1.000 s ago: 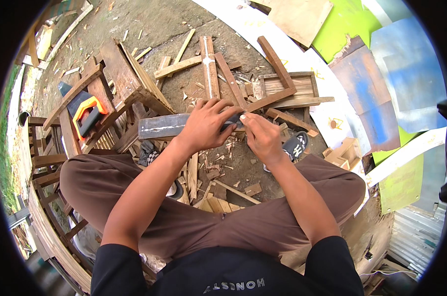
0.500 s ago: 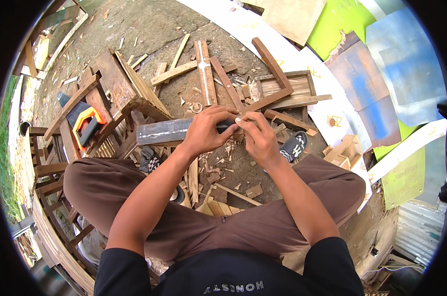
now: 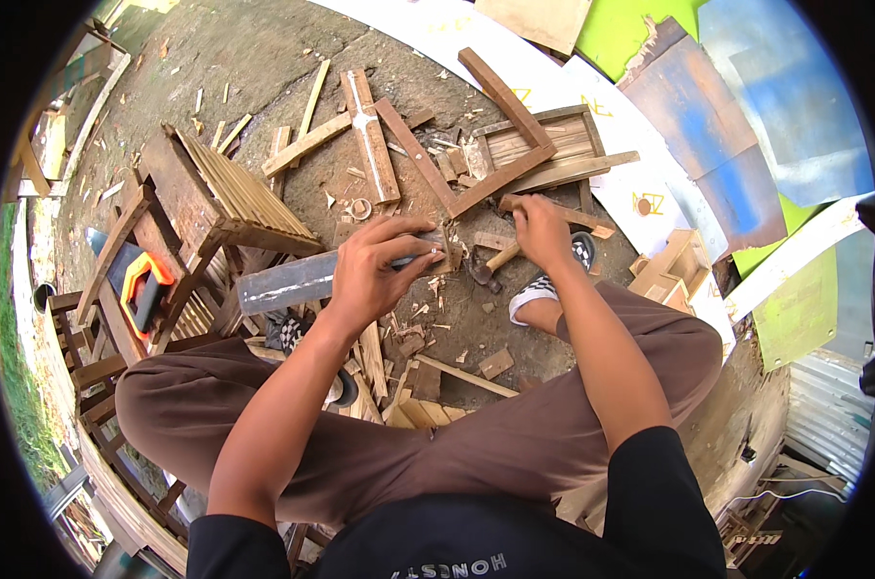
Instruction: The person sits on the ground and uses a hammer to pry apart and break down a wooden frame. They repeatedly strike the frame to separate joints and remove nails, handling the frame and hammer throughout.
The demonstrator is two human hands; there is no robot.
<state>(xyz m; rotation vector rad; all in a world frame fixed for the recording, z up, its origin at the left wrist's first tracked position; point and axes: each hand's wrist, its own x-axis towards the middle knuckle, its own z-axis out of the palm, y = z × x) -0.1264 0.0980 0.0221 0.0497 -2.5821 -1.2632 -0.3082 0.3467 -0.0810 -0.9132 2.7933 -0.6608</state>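
My left hand (image 3: 378, 270) is closed over the end of a grey-black wooden beam (image 3: 288, 284) with a white streak along it. Its thumb and fingertips press together above the beam's end; what they pinch is too small to name. To the right, my right hand (image 3: 542, 234) is wrapped round the handle of a hammer (image 3: 501, 259), whose dark metal head hangs just above the littered ground. Past the hands lies an angled brown wooden frame (image 3: 500, 184), its nearest corner just beyond the beam's end.
A handsaw (image 3: 148, 292) with an orange and black handle rests on wooden furniture at left. A slatted wooden piece (image 3: 249, 198) stands beside it. Offcuts, a white-marked plank (image 3: 370, 145) and wood chips cover the ground. A small wooden box (image 3: 671, 268) sits at right.
My right hand has left the beam's end, moved right and now grips the hammer. My left hand has shifted slightly left and stays on the beam. The view has shifted a little.
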